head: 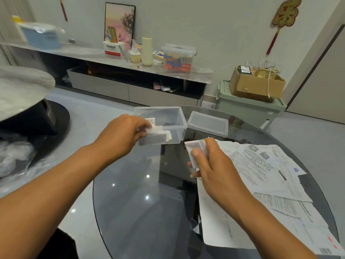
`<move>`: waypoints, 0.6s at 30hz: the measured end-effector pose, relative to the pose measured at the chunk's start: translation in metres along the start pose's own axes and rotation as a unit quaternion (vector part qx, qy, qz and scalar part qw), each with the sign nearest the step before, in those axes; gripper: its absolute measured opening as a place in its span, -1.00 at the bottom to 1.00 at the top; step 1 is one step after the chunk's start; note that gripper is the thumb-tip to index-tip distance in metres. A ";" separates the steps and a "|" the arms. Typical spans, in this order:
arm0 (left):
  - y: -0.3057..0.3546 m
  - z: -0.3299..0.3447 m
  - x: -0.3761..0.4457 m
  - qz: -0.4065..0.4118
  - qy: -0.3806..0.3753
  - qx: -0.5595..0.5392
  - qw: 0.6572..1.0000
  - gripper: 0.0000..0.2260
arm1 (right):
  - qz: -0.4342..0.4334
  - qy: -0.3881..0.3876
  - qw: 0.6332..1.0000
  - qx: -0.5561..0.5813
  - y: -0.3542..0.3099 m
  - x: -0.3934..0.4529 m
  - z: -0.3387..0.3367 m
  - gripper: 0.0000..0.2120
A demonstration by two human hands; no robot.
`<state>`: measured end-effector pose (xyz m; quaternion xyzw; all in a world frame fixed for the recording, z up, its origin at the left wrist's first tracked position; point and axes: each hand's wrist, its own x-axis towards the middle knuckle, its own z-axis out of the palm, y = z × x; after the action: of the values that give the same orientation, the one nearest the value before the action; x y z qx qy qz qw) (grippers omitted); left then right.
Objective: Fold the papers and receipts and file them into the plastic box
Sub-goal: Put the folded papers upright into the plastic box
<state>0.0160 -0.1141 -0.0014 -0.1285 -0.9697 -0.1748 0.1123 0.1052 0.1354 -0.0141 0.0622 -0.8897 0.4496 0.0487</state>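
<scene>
A clear plastic box (177, 116) stands open on the round glass table (141, 212), with several folded papers (158, 134) upright inside. My left hand (123, 133) reaches over the box's near left corner and pinches one of those folded papers. Just right of the box, my right hand (211, 165) grips a small folded receipt (195, 148), thumb pressed on top. The box's clear lid (208, 124) lies flat to the right of the box. Loose unfolded papers and receipts (270, 172) are spread over the table's right side.
A grey floor surrounds the table. Against the far wall runs a low cabinet (130, 90) carrying bottles, a storage tub and boxes. A green bin (248, 107) with a cardboard box on it stands behind the table. Another round table (22, 86) is at left.
</scene>
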 end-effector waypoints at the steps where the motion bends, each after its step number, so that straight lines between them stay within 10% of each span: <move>1: 0.002 -0.002 -0.003 0.003 -0.019 -0.026 0.999 -0.78 | 0.002 0.006 1.000 0.019 -0.004 -0.001 -0.004 -0.92; 10: 0.026 -0.041 -0.060 0.091 -0.211 -0.050 0.972 -0.87 | -0.041 0.063 0.997 -0.029 -0.039 0.004 -0.042 -0.81; 18: 0.044 -0.017 -0.056 0.244 -0.103 0.126 0.956 -0.39 | -0.018 -0.008 0.988 -0.153 -0.044 0.003 -0.025 -0.83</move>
<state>0.0842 -0.0922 0.0127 -0.3634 -0.9293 -0.0041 0.0666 0.1095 0.1291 0.0364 0.0732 -0.9471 0.3068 0.0586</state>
